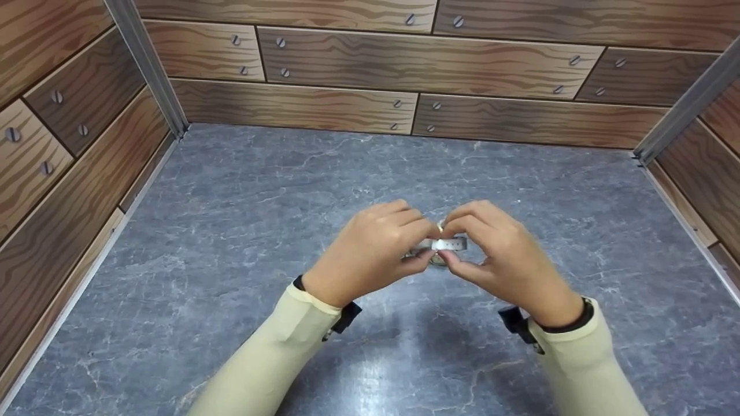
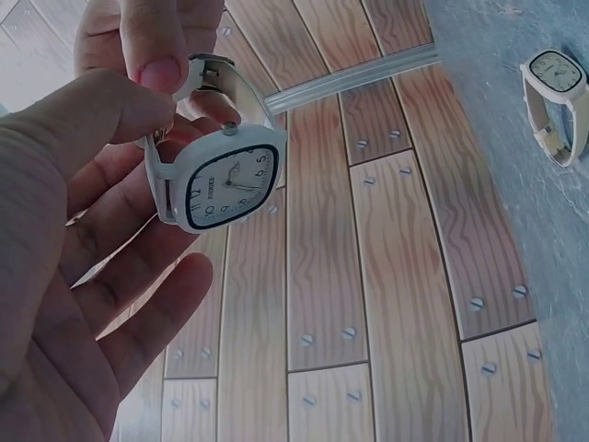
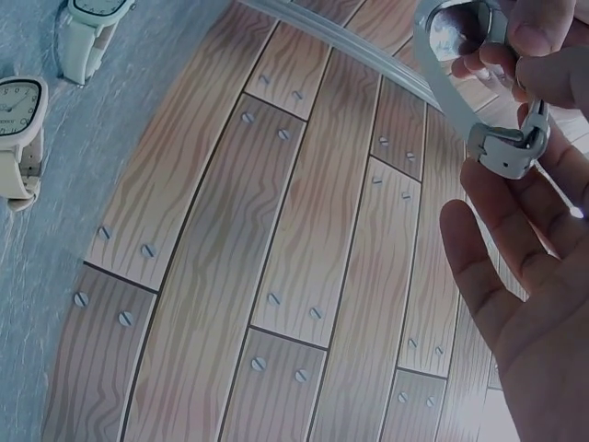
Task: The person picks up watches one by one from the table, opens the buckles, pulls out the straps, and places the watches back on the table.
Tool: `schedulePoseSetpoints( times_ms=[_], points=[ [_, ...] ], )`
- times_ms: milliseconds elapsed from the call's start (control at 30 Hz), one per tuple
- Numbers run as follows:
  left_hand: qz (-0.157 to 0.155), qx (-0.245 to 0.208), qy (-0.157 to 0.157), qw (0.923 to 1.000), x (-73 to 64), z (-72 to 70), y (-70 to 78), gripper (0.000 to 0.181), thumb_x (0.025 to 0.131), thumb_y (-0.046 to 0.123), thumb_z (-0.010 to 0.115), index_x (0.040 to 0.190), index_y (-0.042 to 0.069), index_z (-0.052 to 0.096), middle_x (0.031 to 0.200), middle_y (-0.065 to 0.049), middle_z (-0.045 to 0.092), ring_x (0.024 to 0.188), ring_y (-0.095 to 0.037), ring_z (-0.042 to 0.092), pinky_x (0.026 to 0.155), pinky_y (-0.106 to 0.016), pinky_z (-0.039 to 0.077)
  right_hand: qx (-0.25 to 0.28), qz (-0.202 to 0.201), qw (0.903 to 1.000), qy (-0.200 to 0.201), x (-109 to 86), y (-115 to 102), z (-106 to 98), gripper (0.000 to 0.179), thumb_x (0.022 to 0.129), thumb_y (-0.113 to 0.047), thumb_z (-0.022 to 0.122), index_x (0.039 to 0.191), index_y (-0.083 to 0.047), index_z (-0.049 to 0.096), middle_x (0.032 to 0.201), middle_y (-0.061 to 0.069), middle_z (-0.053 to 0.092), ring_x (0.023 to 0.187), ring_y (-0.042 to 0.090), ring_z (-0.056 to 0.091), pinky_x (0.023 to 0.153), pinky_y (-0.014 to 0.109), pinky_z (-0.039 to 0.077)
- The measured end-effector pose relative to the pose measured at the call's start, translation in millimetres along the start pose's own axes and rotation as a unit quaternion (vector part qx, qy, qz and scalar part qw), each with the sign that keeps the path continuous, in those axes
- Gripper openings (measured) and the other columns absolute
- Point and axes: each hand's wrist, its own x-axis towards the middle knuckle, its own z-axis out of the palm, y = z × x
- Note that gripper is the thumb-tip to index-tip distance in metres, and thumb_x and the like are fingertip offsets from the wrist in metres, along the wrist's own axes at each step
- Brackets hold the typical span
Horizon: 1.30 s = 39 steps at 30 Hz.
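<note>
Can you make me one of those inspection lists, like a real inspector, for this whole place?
Surface: blue-grey, marble-patterned, with light shining off the near part.
Job's things: a white watch between the hands; on the surface, a cream-strapped watch and a pale watch.
Clutter: nothing seen.
Grippers: bare hands; the left hand and the right hand both pinch the white watch's strap.
Cables: nothing seen.
Surroundings: wood-patterned walls with screw designs, and grey metal corner strips.
</note>
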Motion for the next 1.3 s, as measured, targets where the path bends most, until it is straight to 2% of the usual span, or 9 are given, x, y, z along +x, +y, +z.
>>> schedulePoseSetpoints(
  times_ms=[300,400,567,733,1000,1100,1300],
  points=[
    [-0.006,-0.011,0.005,0.9999,-1.1,-0.8,-1.8,0.011,0.092,0.014,0.074,0.103,0.012,0.074,0.097,0.002,0.073,0.093,-0.014,0.066,0.084,-0.024,0.054,0.0,-0.032,0.999,0.031,1.7,1.7,3.6,0.01,0.09,-0.009,0.072,0.098,-0.005,0.066,0.104,0.007,0.067,0.09,0.019,0.06,0.08,0.022,0.047],
    [-0.009,-0.02,0.013,0.9997,-1.3,-2.1,-3.0,0.011,0.091,0.012,0.074,0.102,0.013,0.074,0.097,0.002,0.072,0.093,-0.013,0.066,0.083,-0.023,0.053,0.008,-0.026,0.9988,0.041,1.4,2.1,3.3,0.01,0.089,-0.007,0.071,0.097,-0.006,0.066,0.103,0.007,0.067,0.089,0.019,0.06,0.079,0.022,0.046],
    [-0.01,-0.021,0.01,0.9997,-1.8,-3.6,-3.2,0.012,0.091,0.01,0.074,0.104,0.012,0.074,0.098,0.001,0.071,0.092,-0.014,0.065,0.082,-0.022,0.054,0.013,0.009,0.9997,0.02,-0.3,1.2,1.9,0.01,0.09,-0.009,0.072,0.097,-0.006,0.064,0.105,0.007,0.066,0.092,0.02,0.059,0.081,0.023,0.046],
    [-0.004,-0.02,-0.002,0.9998,-2.0,-3.2,-1.0,0.013,0.092,0.012,0.074,0.106,0.011,0.075,0.097,0.001,0.071,0.089,-0.013,0.065,0.079,-0.021,0.054,0.01,0.018,0.9998,-0.001,-0.7,-0.7,1.2,0.014,0.091,-0.012,0.074,0.102,-0.006,0.066,0.111,0.008,0.067,0.099,0.023,0.062,0.085,0.028,0.049],
    [-0.004,-0.011,0.013,0.9998,-1.4,-1.7,0.1,0.013,0.091,0.013,0.076,0.104,0.011,0.075,0.099,0.0,0.071,0.091,-0.014,0.064,0.079,-0.022,0.054,0.003,-0.001,1.0,0.006,1.0,-2.1,0.0,0.018,0.101,-0.024,0.067,0.099,-0.006,0.067,0.108,0.008,0.068,0.093,0.022,0.061,0.08,0.023,0.045],
    [-0.005,-0.012,0.019,0.9997,-1.3,-1.3,-0.7,0.013,0.091,0.013,0.075,0.104,0.012,0.075,0.1,0.0,0.07,0.092,-0.015,0.063,0.08,-0.022,0.054,-0.003,-0.019,0.9997,0.017,1.5,-1.2,0.8,0.019,0.102,-0.025,0.065,0.098,-0.006,0.067,0.108,0.007,0.068,0.091,0.021,0.061,0.079,0.022,0.045],
    [-0.005,-0.017,0.02,0.9996,-0.9,-0.3,-2.7,0.013,0.09,0.011,0.072,0.102,0.013,0.074,0.1,0.0,0.07,0.094,-0.015,0.063,0.082,-0.023,0.054,-0.006,-0.031,0.9991,0.03,0.8,0.1,0.6,0.02,0.103,-0.026,0.064,0.096,-0.007,0.067,0.108,0.007,0.068,0.089,0.02,0.06,0.077,0.022,0.044]
  ],
)
